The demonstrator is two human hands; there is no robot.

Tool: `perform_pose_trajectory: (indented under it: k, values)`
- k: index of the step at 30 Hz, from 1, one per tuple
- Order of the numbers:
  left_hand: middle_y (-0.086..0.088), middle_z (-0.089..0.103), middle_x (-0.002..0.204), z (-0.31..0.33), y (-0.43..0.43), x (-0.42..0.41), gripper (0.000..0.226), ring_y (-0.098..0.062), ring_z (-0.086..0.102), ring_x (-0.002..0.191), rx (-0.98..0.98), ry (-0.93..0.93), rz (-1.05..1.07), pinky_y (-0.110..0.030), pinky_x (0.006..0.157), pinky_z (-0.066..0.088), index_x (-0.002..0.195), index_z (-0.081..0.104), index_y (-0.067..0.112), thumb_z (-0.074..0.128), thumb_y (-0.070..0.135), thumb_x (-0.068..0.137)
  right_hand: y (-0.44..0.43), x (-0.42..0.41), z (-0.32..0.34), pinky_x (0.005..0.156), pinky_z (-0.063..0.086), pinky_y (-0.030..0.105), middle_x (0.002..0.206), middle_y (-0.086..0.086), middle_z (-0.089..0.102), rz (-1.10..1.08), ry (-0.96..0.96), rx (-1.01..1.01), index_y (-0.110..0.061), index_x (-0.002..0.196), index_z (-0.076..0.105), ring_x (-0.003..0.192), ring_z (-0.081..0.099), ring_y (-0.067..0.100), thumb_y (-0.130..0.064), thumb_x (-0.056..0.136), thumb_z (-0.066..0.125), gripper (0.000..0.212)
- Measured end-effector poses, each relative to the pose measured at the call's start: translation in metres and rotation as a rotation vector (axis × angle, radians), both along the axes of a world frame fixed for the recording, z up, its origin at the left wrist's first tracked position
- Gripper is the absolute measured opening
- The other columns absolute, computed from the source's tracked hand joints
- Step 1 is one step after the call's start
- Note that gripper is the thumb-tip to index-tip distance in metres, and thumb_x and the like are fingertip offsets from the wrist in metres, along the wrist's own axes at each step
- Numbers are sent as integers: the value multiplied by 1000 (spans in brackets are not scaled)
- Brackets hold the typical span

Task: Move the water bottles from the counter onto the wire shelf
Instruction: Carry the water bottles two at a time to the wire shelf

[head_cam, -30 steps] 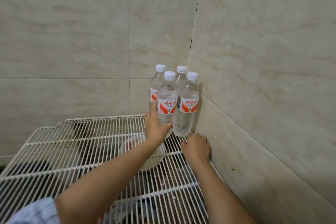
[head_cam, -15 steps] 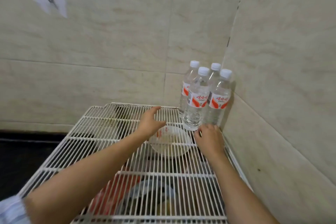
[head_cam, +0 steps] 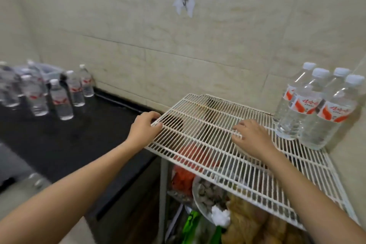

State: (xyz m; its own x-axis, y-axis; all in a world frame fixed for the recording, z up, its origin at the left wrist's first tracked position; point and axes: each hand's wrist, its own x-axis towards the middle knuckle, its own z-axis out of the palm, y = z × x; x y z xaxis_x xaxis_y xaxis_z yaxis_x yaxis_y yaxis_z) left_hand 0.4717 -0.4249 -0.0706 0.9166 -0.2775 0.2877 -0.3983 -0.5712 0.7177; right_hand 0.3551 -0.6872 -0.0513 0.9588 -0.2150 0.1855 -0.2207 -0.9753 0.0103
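Several clear water bottles with white caps and red-and-white labels stand upright together on the white wire shelf, in its far right corner against the tiled walls. More of the same bottles stand on the black counter at the far left. My left hand is at the shelf's left edge with its fingers loosely curled and nothing in it. My right hand lies palm down on the shelf's wires, left of the shelf bottles and apart from them, also holding nothing.
Under the shelf sit plates of food and red and green packets. A stick-on hook hangs on the tiled back wall. A blurred grey metal surface lies at the lower left. Tiled walls close off the back and right.
My view has swung left, bringing the counter and its bottles into sight. My left hand moved from beside the shelf bottles to the shelf's left edge. My right hand drew back from the bottles.
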Motion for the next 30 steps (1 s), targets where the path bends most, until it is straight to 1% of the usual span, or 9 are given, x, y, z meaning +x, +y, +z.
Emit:
perform_pose_trajectory:
  k: [3, 5, 8, 11, 13, 16, 19, 23, 30]
  values:
    - [-13, 57, 125, -10, 52, -4, 37, -26, 53, 114, 1, 42, 135, -33, 94, 40, 121, 55, 10, 55, 18, 85, 42, 10, 1, 104, 31, 38, 137, 8, 45, 164, 30, -155, -15, 126, 51, 129, 36, 24, -40, 93, 39, 43]
    - [-14, 56, 126, -15, 79, -6, 37, -26, 52, 115, 2, 70, 200, -33, 94, 40, 122, 54, 10, 55, 18, 85, 76, 16, -3, 101, 34, 39, 133, 10, 48, 281, -34, -159, -12, 121, 56, 127, 40, 25, -37, 92, 43, 41]
    - [-14, 55, 127, -21, 113, -13, 37, -27, 52, 116, 9, 95, 275, -35, 95, 41, 122, 54, 10, 54, 18, 86, 127, 26, -9, 79, 51, 43, 97, 13, 67, 431, -171, -76, -9, 99, 68, 95, 63, 32, -34, 79, 49, 37]
    - [-13, 56, 125, -28, 153, -22, 37, -28, 52, 115, 30, 94, 355, -38, 98, 42, 121, 54, 10, 54, 19, 86, 168, 39, -16, 63, 55, 32, 77, 5, 68, 509, -160, -33, -13, 93, 69, 73, 67, 26, -37, 69, 43, 43]
    - [-14, 57, 124, -33, 185, -29, 37, -29, 53, 114, 43, 94, 427, -39, 98, 42, 120, 55, 10, 54, 18, 85, 195, 48, -29, 63, 55, 33, 81, 5, 68, 547, -125, -25, -13, 101, 67, 77, 67, 26, -37, 71, 50, 42]
    - [-16, 58, 123, -40, 241, -41, 36, -31, 53, 113, 32, 115, 538, -39, 98, 42, 118, 57, 8, 54, 15, 84, 240, 57, -48, 79, 50, 44, 98, 8, 68, 558, -74, -36, -15, 119, 59, 98, 63, 30, -33, 76, 66, 47]
    - [-17, 59, 122, -46, 304, -59, 34, -32, 53, 113, -3, 130, 638, -39, 98, 42, 116, 58, 7, 55, 14, 83, 295, 61, -57, 88, 46, 47, 101, 7, 69, 559, -83, -106, -17, 115, 61, 105, 60, 29, -31, 73, 71, 45]
    - [-16, 58, 122, -48, 399, -95, 34, -31, 52, 114, -14, 150, 749, -37, 96, 41, 116, 57, 6, 55, 15, 84, 389, 69, -62, 105, 25, 41, 130, 3, 51, 642, -31, -2, -21, 130, 45, 131, 35, 23, -36, 89, 47, 43]
    - [-20, 56, 123, -43, 553, -162, 33, -31, 51, 115, -56, 153, 945, -36, 99, 38, 117, 56, 2, 52, 11, 86, 549, 73, -74, 102, 26, 37, 131, 3, 47, 770, 50, 93, -22, 128, 47, 130, 30, 21, -38, 88, 46, 43]
